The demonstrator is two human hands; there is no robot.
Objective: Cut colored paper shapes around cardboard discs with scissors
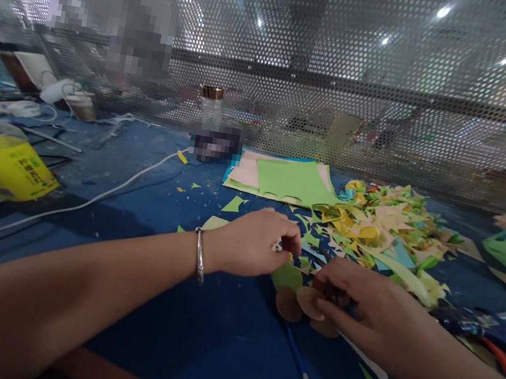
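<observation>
My left hand hovers over small paper scraps, its fingers curved and the thumb a little apart from them; nothing shows clearly between them. My right hand is closed, with its thumb on a beige paper disc. Under its palm is a dark object, mostly hidden, whose kind I cannot make out. Beside the held disc lie a brownish paper disc and a green paper piece. A slim blue pen-like tool rests on the blue table below the hands.
A heap of coloured paper scraps lies beyond my right hand. Paper sheets are stacked at the back. A white cable crosses the left side near a yellow-labelled bottle. A perforated metal screen stands behind the table.
</observation>
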